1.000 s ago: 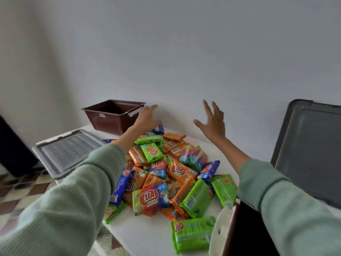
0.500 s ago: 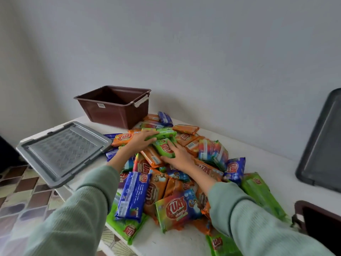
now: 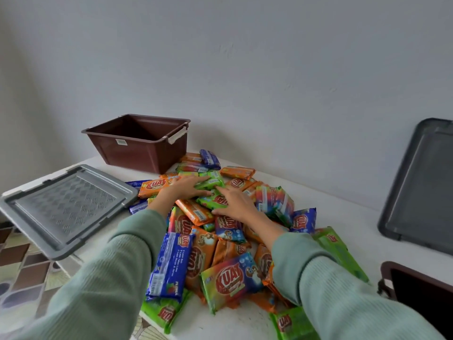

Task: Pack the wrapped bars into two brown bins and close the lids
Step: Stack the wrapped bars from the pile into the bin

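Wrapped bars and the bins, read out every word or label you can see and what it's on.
"KUAT": multicoloured foil bar wrapper at the pile's front.
"KUAT": orange foil bar wrapper beside the left hand.
White sticker on the brown plastic bin: too small to read.
Small print on the blue foil wrapper: blurred.

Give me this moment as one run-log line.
left hand: flat on green bar | right hand: flat on bar pile | brown bin: open, no bars visible inside | grey lid: off, beside bin
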A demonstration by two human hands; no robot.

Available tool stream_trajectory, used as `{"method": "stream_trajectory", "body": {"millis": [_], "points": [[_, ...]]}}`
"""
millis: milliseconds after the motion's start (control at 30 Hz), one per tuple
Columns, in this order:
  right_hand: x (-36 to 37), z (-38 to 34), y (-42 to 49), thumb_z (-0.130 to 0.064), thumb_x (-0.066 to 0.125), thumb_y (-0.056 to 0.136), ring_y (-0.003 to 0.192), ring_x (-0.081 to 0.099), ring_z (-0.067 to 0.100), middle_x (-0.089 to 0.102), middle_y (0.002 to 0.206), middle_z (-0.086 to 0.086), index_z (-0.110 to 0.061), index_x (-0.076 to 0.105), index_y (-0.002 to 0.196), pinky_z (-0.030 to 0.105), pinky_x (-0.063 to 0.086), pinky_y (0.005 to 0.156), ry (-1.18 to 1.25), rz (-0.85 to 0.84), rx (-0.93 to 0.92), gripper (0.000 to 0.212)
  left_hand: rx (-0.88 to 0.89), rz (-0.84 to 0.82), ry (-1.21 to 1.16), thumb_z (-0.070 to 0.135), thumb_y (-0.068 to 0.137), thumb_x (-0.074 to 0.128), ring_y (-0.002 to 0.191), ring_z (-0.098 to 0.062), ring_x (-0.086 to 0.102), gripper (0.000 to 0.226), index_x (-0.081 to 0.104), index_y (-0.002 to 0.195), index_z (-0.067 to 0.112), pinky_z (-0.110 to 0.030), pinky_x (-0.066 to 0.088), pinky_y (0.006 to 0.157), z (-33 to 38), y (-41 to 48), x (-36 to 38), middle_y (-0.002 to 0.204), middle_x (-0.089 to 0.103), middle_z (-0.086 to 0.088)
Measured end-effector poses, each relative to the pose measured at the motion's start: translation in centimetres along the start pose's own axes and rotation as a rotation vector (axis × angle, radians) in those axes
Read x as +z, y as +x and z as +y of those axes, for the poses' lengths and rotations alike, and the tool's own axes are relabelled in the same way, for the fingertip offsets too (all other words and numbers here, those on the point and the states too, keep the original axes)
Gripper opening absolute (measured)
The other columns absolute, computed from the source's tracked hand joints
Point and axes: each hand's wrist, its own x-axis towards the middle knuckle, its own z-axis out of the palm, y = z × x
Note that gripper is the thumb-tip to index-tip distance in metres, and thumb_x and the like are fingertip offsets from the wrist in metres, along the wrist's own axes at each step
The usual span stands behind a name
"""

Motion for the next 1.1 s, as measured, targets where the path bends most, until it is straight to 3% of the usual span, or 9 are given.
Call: {"method": "stream_trajectory", "body": {"millis": [233, 333, 400, 500, 667, 800, 967, 1100], "points": [[-3.0, 0.5, -1.1, -0.028, 0.075, 0.076, 0.123, 0.050, 0.025, 0.052, 0.136, 0.012, -0.009, 0.043, 0.138, 0.035, 0.042, 0.099, 0.009, 0.021, 0.054, 0.072, 0.021, 0.245, -0.028, 0.044, 0.080, 0.065, 0.125, -0.031, 0.045, 0.063, 0.046, 0.137, 0.024, -0.039, 0.035, 0.102, 2.7, -0.4, -1.0, 0.136, 0.051, -0.015], [-6.8, 2.7, -3.7, -0.023, 0.078, 0.073, 0.094, 0.062, 0.018, 0.062, 0.123, 0.012, -0.014, 0.050, 0.134, 0.030, 0.044, 0.080, 0.066, 0.115, 0.064, 0.068, 0.065, 0.330, -0.096, 0.040, 0.076, 0.070, 0.122, -0.032, 0.047, 0.066, 0.047, 0.135, 0.024, -0.040, 0.037, 0.102, 5.8, -1.3, -2.3, 0.134, 0.051, -0.016], [-9.8, 4.7, -5.9, -0.023, 0.079, 0.071, 0.107, 0.060, 0.025, 0.061, 0.124, 0.013, -0.013, 0.051, 0.134, 0.031, 0.045, 0.085, 0.053, 0.167, 0.107, 0.070, 0.118, 0.330, -0.091, 0.037, 0.075, 0.073, 0.113, -0.031, 0.053, 0.067, 0.047, 0.135, 0.023, -0.038, 0.039, 0.097, 8.8, -1.9, -3.5, 0.126, 0.057, -0.015], [-14.4, 8.0, -10.5, -0.026, 0.080, 0.069, 0.123, 0.050, 0.027, 0.054, 0.134, 0.012, -0.012, 0.042, 0.140, 0.032, 0.041, 0.097, 0.015, 0.184, 0.190, 0.081, 0.251, 0.244, -0.103, 0.037, 0.073, 0.075, 0.084, -0.022, 0.052, 0.069, 0.046, 0.135, 0.028, -0.030, 0.039, 0.079, 14.4, -2.5, -5.1, 0.109, 0.063, -0.013], [-20.0, 13.1, -22.5, -0.025, 0.080, 0.070, 0.122, 0.049, 0.022, 0.053, 0.135, 0.007, -0.017, 0.039, 0.141, 0.028, 0.038, 0.096, -0.005, 0.226, 0.316, 0.082, 0.506, 0.080, 0.079, 0.049, 0.069, 0.072, 0.100, -0.021, 0.049, 0.072, 0.043, 0.134, 0.039, -0.028, 0.036, 0.082, 27.3, -6.2, -5.6, 0.104, 0.049, -0.001], [-20.8, 16.0, -32.5, -0.025, 0.083, 0.064, 0.115, 0.055, 0.018, 0.058, 0.130, 0.003, -0.023, 0.047, 0.136, 0.026, 0.040, 0.094, 0.005, 0.188, 0.391, 0.080, 0.680, -0.020, 0.133, 0.073, 0.046, 0.057, 0.097, -0.012, 0.053, 0.085, 0.045, 0.127, 0.051, -0.031, 0.042, 0.086, 35.1, -11.7, -2.6, 0.102, 0.053, 0.008], [-18.3, 17.6, -41.6, -0.028, 0.086, 0.058, 0.106, 0.055, 0.014, 0.059, 0.121, -0.001, -0.033, 0.051, 0.126, 0.024, 0.043, 0.088, 0.049, 0.069, 0.419, 0.077, 0.863, -0.226, 0.150, 0.079, 0.046, 0.051, 0.090, 0.006, 0.052, 0.075, 0.042, 0.119, 0.064, -0.014, 0.039, 0.075, 39.0, -17.0, 3.7, 0.092, 0.048, 0.031], [-14.4, 18.0, -43.9, -0.036, 0.081, 0.061, 0.101, 0.050, 0.013, 0.051, 0.114, -0.004, -0.034, 0.045, 0.128, 0.029, 0.045, 0.077, -0.147, -0.075, 0.358, 0.075, 0.913, -0.274, 0.331, 0.076, 0.059, 0.054, 0.093, -0.002, 0.050, 0.073, 0.035, 0.128, 0.060, -0.023, 0.040, 0.079, 39.5, -18.2, 8.0, 0.099, 0.053, 0.018]]}}
